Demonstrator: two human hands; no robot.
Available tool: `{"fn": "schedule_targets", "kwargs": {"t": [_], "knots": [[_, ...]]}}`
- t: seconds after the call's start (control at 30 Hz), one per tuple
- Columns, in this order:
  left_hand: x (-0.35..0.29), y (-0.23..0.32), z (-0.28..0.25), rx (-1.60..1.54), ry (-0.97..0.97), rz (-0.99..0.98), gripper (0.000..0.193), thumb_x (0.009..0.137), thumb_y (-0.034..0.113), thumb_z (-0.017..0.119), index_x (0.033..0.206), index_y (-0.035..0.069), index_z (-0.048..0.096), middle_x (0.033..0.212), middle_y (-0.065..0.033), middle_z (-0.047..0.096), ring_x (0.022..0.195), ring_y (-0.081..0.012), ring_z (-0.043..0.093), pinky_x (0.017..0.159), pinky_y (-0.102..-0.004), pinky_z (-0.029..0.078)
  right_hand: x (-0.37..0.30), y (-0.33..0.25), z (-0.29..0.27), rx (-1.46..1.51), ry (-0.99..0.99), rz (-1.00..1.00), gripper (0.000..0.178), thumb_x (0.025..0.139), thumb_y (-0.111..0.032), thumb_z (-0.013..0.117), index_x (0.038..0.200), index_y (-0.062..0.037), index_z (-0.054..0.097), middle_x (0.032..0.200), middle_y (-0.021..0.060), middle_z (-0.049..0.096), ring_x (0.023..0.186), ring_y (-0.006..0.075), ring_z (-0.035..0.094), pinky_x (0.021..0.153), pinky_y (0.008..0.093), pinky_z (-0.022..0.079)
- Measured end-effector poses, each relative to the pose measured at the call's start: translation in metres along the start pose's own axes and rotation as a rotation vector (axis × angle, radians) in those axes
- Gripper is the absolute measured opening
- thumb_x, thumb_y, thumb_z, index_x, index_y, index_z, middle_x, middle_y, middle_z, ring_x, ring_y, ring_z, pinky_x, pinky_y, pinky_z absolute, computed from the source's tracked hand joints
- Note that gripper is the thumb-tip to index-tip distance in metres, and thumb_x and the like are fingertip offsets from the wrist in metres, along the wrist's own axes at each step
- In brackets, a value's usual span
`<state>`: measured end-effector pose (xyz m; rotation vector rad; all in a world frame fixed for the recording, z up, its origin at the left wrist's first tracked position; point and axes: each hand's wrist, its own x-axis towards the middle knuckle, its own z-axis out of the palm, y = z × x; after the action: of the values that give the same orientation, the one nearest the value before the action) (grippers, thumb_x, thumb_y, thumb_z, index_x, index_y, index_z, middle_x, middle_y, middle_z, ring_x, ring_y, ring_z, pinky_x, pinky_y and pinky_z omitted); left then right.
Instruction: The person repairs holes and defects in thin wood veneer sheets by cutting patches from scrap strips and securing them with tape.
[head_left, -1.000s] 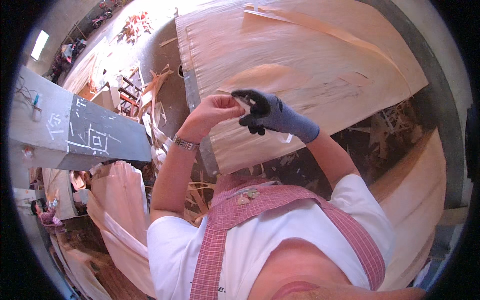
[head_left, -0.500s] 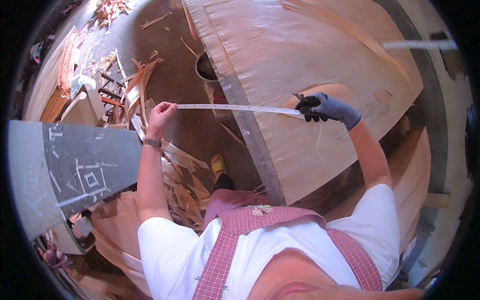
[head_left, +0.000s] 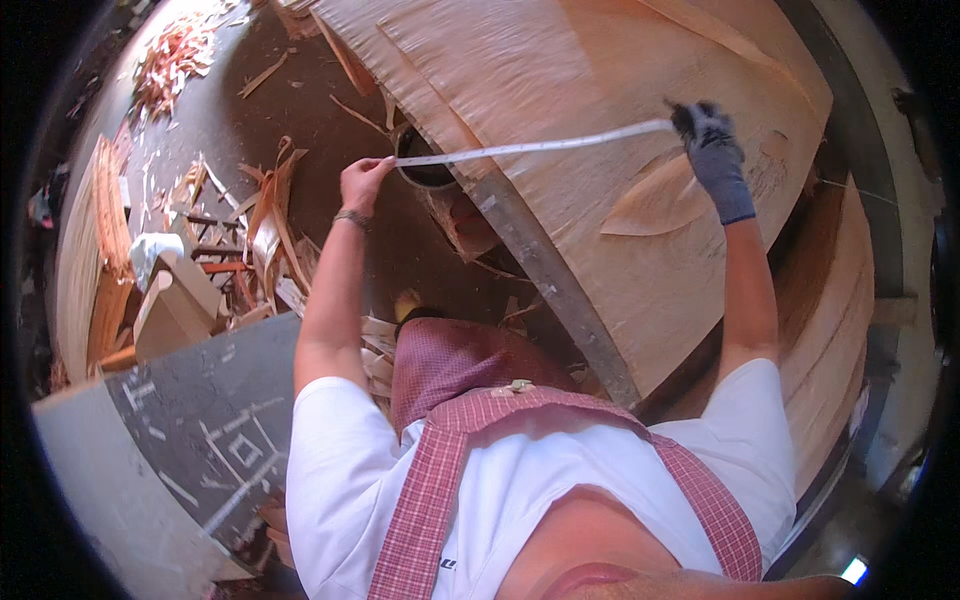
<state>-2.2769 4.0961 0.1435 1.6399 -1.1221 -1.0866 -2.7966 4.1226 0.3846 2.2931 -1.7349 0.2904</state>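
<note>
Fingers of both hands pinch a white strip (head_left: 535,147) taut above a dark round container (head_left: 425,172); contents unclear.

Short-sleeved white shirt (head_left: 480,480) under red-and-white checked apron straps (head_left: 440,470). Left hand (head_left: 362,180) bare, thin metal bracelet (head_left: 352,217) just below it at the wrist. Right hand (head_left: 712,150) covered by a grey knit glove, cuff ending at the wrist.

Open floor (head_left: 300,110) lies beyond the left hand (head_left: 362,182); scrap strips (head_left: 265,215) crowd its left, veneer sheets (head_left: 600,90) its right.
</note>
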Motion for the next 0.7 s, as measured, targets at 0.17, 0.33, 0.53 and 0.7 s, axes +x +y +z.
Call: {"fn": "schedule_targets", "kwargs": {"t": [0.17,0.33,0.53,0.7], "knots": [[0.046,-0.039,0.047,0.504,0.034,-0.043,0.028,0.073,0.037,0.075,0.085,0.012,0.075,0.091,-0.0131,0.066,0.082,-0.0277,0.065,0.075,-0.0406,0.05,-0.016,-0.194,0.032,0.511,0.08,0.185,0.017,0.086,-0.007,0.061,0.102,-0.0036,0.061,0.093,0.0153,0.06,0.089,0.0311,0.058,0.075,0.0409,0.046],[0.073,-0.045,0.063,0.691,-0.054,0.197,0.023,0.071,0.037,0.073,0.08,0.016,0.073,0.091,-0.0105,0.059,0.087,-0.0311,0.061,0.073,-0.0465,0.047,-0.017,-0.386,0.166,1.409,0.03,0.87,0.023,0.089,0.002,0.057,0.111,-0.0015,0.061,0.106,0.0064,0.063,0.098,0.016,0.06,0.088,0.0286,0.048],[0.088,-0.041,0.049,0.722,-0.247,0.141,0.016,0.073,0.035,0.068,0.077,0.02,0.071,0.096,-0.0078,0.057,0.098,-0.0273,0.056,0.081,-0.042,0.039,0.028,-0.445,0.286,0.983,0.44,1.292,0.021,0.088,-0.01,0.064,0.105,0.0028,0.064,0.105,0.009,0.067,0.092,0.0166,0.061,0.084,0.0307,0.048],[0.104,-0.044,0.045,0.756,-0.284,0.182,0.017,0.074,0.035,0.066,0.079,0.019,0.07,0.099,-0.0084,0.058,0.098,-0.0277,0.056,0.081,-0.0428,0.039,0.036,-0.443,0.326,0.861,0.462,1.366,0.023,0.084,-0.015,0.069,0.102,0.0004,0.067,0.099,0.0111,0.069,0.09,0.0212,0.063,0.084,0.0345,0.047]]}}
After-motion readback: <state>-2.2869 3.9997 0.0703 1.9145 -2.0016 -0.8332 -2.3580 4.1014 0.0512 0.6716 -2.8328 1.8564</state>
